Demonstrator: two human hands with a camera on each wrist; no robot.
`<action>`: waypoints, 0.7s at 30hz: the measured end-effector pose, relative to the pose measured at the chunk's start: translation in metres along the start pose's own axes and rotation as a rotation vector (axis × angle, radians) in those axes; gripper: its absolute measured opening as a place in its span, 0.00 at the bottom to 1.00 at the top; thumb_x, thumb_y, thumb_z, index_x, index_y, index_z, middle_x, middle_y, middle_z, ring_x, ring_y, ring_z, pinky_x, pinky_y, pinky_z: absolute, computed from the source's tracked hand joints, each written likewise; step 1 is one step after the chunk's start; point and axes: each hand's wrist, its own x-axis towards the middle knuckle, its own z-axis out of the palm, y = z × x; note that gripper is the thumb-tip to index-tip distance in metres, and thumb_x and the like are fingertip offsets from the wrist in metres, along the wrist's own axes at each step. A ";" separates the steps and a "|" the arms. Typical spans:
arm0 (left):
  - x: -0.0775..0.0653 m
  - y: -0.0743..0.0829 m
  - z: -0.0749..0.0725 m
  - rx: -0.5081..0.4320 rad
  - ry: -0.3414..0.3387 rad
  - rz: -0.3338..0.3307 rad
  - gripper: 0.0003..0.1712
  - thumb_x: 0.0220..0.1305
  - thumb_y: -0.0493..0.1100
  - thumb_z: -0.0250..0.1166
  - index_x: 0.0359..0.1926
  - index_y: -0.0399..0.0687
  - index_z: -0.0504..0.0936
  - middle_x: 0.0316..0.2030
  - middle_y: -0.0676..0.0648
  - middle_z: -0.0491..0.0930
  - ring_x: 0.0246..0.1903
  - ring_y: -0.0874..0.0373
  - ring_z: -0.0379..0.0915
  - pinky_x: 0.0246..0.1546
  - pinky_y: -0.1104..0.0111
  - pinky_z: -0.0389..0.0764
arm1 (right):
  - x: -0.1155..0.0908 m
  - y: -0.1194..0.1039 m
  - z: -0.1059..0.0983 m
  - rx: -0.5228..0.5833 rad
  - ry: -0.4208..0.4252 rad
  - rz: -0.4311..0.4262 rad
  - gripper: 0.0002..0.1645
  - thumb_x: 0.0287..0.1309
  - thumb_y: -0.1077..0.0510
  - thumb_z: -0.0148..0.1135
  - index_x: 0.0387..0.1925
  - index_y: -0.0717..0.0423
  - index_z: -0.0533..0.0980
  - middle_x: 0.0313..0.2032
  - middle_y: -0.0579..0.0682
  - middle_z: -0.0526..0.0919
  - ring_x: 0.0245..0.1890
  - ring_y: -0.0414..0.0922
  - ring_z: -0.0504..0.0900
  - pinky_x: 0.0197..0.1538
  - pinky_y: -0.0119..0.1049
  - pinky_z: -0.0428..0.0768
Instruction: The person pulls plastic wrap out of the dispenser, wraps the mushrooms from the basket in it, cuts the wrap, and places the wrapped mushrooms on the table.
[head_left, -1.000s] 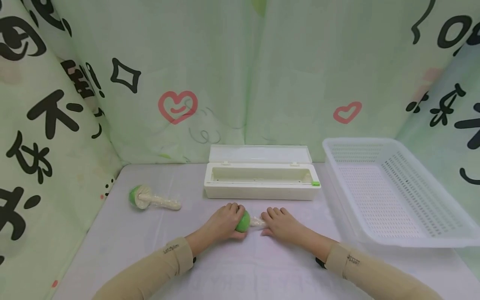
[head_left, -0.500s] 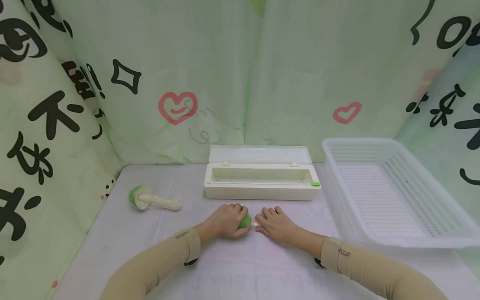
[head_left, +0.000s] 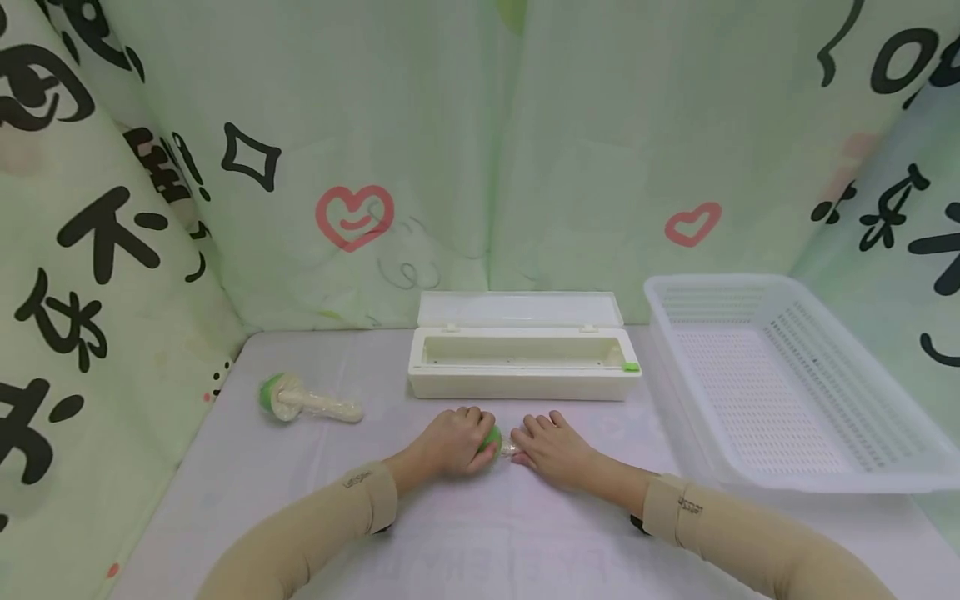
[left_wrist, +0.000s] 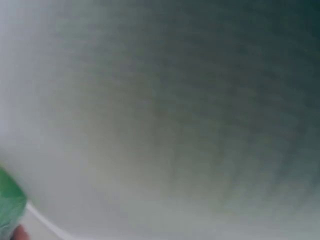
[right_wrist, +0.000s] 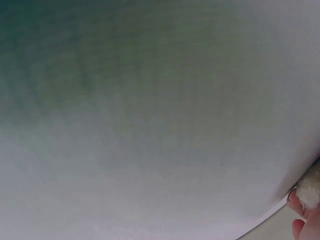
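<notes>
My left hand (head_left: 456, 442) grips the green rounded head (head_left: 491, 440) of a plastic-wrapped item that has a pale handle. In the left wrist view a piece of the shiny green head (left_wrist: 10, 202) shows in the lower left corner. My right hand (head_left: 555, 448) holds the handle's wrapped end (head_left: 509, 448) between thumb and fingers, just right of the head. The right wrist view has the pale wrapped end (right_wrist: 310, 190) at its right edge, by the fingertips. Most of the item is hidden by the hands. A similar item (head_left: 309, 400), green-headed with a pale handle, lies at the left.
Behind the hands stands a long white box (head_left: 525, 383) with its lid (head_left: 521, 308) raised. To the right is a large white perforated basket (head_left: 716, 450). A pale cloth (head_left: 495, 550) covers the table, and printed green curtains (head_left: 577, 150) surround it.
Both hands have come closer together around the wrapped item, the left moving slightly right and the right slightly left, so less of the handle shows. Over the last half second little has moved.
</notes>
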 end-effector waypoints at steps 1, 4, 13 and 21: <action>-0.001 0.001 -0.001 0.007 0.000 -0.016 0.20 0.56 0.55 0.53 0.36 0.43 0.73 0.23 0.48 0.72 0.20 0.59 0.70 0.14 0.71 0.71 | 0.000 0.000 -0.001 0.004 -0.010 0.003 0.17 0.61 0.41 0.47 0.37 0.50 0.65 0.29 0.46 0.63 0.31 0.46 0.69 0.39 0.40 0.63; -0.006 0.002 -0.006 0.035 -0.009 -0.087 0.27 0.57 0.61 0.53 0.44 0.44 0.74 0.29 0.46 0.74 0.24 0.55 0.73 0.17 0.69 0.72 | -0.003 0.002 -0.003 0.012 -0.005 0.006 0.19 0.60 0.40 0.49 0.40 0.50 0.66 0.31 0.46 0.64 0.32 0.46 0.69 0.42 0.42 0.65; -0.021 0.009 -0.024 0.013 -0.172 -0.407 0.43 0.50 0.74 0.52 0.52 0.45 0.69 0.25 0.43 0.73 0.21 0.52 0.70 0.15 0.67 0.69 | -0.025 0.007 -0.008 -0.003 0.053 0.109 0.26 0.52 0.40 0.59 0.45 0.52 0.68 0.32 0.48 0.67 0.33 0.47 0.71 0.44 0.47 0.65; -0.023 0.030 -0.029 -0.063 -0.161 -0.447 0.30 0.61 0.59 0.54 0.48 0.36 0.66 0.26 0.42 0.69 0.22 0.53 0.68 0.19 0.67 0.71 | -0.032 0.004 -0.012 -0.050 0.058 0.083 0.15 0.56 0.52 0.59 0.41 0.55 0.68 0.35 0.47 0.72 0.33 0.45 0.74 0.43 0.45 0.67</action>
